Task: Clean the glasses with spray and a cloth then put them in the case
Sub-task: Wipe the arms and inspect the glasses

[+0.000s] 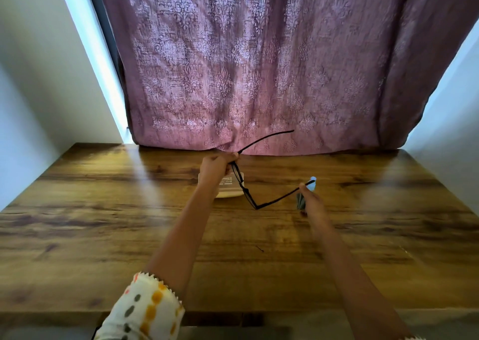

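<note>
Black-framed glasses (248, 197) hang in the air above the wooden table (103, 223), their arms spread wide. My left hand (216, 167) grips the frame at one hinge, and that arm of the glasses points up towards the curtain. My right hand (309, 199) pinches the tip of the other arm and also holds a folded grey cloth (300, 202). A small bottle with a pale blue top (312, 181) stands just behind my right hand, mostly hidden. A pale case (230, 193) with a printed label lies on the table under my left hand.
A purple patterned curtain (259, 67) hangs along the table's far edge. White walls (39, 93) close in on both sides. The table's near edge (233, 310) runs below my forearms.
</note>
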